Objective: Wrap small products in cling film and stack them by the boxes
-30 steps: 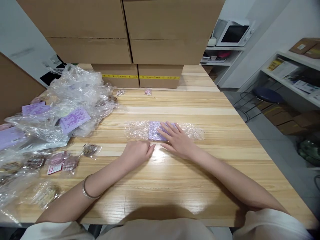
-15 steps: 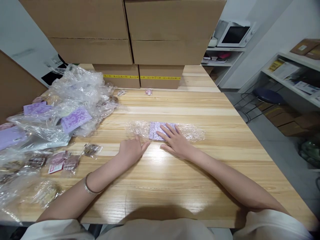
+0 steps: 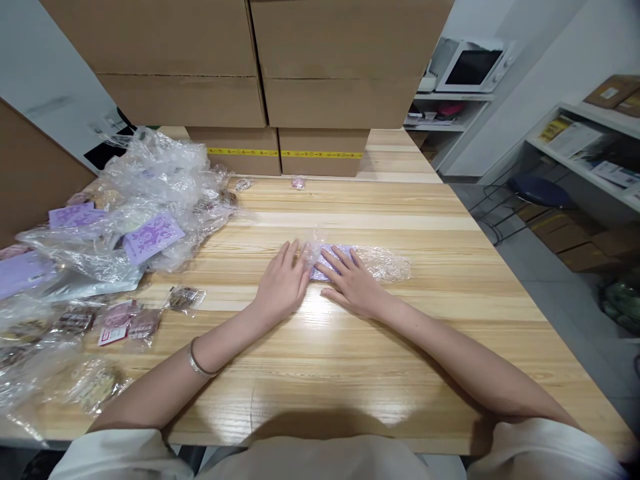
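On the wooden table in front of me lies a flat purple packet (image 3: 317, 272) wrapped in clear bubble wrap (image 3: 387, 263). My right hand (image 3: 353, 283) rests on top of it with the fingers spread. My left hand (image 3: 283, 280) is at the left end of the wrap, fingers stretched out and pushing against the plastic, which is folded up over the packet's left side. A bracelet circles my left wrist. Part of the packet is hidden beneath my right fingers.
A heap of clear plastic bags (image 3: 155, 173) with purple cards (image 3: 153, 238) covers the table's left side. Small wrapped packs (image 3: 184, 298) lie nearer me. Stacked cardboard boxes (image 3: 320, 100) stand at the back. A tiny pink packet (image 3: 299, 183) lies before them.
My left hand has moved forward and right, its fingers straightening, and the left end of the bubble wrap is now folded in toward the packet. My right hand has stayed in place.
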`<control>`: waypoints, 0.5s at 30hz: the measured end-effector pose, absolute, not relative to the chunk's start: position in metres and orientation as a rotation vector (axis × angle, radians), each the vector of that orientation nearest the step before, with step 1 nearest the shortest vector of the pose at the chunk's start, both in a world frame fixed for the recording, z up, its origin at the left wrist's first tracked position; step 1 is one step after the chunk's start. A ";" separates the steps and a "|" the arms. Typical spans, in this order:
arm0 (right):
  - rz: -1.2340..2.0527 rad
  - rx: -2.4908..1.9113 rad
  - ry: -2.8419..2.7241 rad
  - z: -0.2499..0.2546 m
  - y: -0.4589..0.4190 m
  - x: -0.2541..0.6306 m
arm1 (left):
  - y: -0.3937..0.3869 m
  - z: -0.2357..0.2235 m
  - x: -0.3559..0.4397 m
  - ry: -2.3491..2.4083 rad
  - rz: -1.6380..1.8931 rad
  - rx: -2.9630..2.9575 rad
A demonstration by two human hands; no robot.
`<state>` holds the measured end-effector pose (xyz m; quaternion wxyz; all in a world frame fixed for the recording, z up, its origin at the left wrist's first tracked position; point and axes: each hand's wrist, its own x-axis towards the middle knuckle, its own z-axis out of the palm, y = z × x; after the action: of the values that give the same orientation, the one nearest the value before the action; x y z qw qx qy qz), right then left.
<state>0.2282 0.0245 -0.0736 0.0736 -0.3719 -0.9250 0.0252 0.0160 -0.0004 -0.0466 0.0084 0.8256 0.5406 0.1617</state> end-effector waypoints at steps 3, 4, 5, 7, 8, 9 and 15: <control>0.051 -1.117 -2.777 -0.076 0.025 0.228 | 0.003 -0.059 0.024 1.513 0.566 2.633; 0.038 -1.117 -2.777 -0.077 0.024 0.227 | 0.004 -0.063 0.027 1.476 0.564 2.636; 0.021 -1.118 -2.775 -0.077 0.024 0.227 | 0.004 -0.065 0.030 1.452 0.558 2.631; -0.021 -1.121 -2.761 -0.079 0.022 0.225 | 0.005 -0.069 0.034 1.424 0.527 2.606; -0.046 -1.123 -2.751 -0.079 0.021 0.224 | 0.005 -0.071 0.035 1.418 0.512 2.592; -0.071 -1.128 -2.742 -0.079 0.019 0.223 | 0.004 -0.072 0.036 1.413 0.498 2.582; -0.208 -1.235 -2.722 -0.065 -0.018 0.222 | 0.000 -0.074 0.036 1.387 0.454 2.575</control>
<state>0.2220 -0.0180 -0.0649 0.0726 -0.4111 -0.9061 -0.0693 0.0364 0.0005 -0.0744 0.0909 0.8664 0.4667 0.1526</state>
